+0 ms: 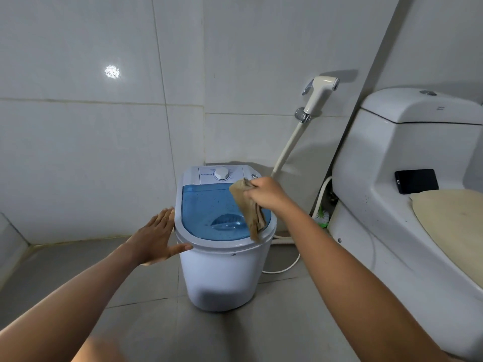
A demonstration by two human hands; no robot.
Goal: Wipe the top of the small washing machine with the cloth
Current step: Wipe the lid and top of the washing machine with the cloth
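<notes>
A small white washing machine (222, 273) stands on the floor in the corner, with a speckled blue see-through lid (209, 207) and a white dial (222, 174) at the back. My right hand (266, 193) is above the lid's right side, shut on a tan cloth (251, 212) that hangs down to the lid's right rim. My left hand (156, 239) is open with fingers spread, flat against the machine's left side just under the rim.
A white toilet (407, 205) with a cream seat cover stands close on the right, and a black phone (416, 181) lies on it. A bidet sprayer (320, 94) and its hose hang on the tiled wall behind. A white hose (285, 267) trails on the grey floor.
</notes>
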